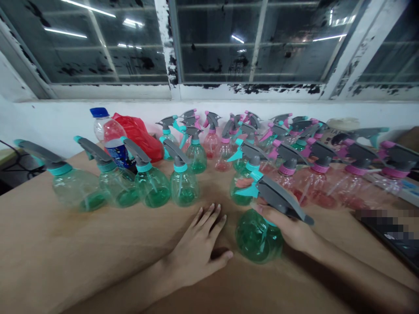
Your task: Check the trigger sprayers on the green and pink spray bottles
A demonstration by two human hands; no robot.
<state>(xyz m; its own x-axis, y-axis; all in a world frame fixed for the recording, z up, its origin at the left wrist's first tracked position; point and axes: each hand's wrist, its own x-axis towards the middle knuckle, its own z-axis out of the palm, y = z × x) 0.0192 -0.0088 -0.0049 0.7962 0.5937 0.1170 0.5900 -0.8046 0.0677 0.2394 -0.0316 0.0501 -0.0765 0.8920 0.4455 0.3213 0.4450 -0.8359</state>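
My right hand (291,224) is wrapped round the neck of a green spray bottle (257,240) with a grey and turquoise trigger head. Its base is close to the tabletop; whether it touches I cannot tell. Flat on the wooden table (131,261), my left hand (204,244) lies with fingers stretched out and nothing in it. Just behind the held bottle stands another green spray bottle (240,187), partly covered by it. Left of my hands, several green spray bottles, one of them a small bottle (185,187), stand in a row.
Pink spray bottles (316,183) line the right side, with more mixed bottles behind them. A blue-capped plastic bottle (101,124) and a red plastic bag (139,135) are at the back left. A dark phone-like object (389,235) lies at the right edge. Windows rise behind the table.
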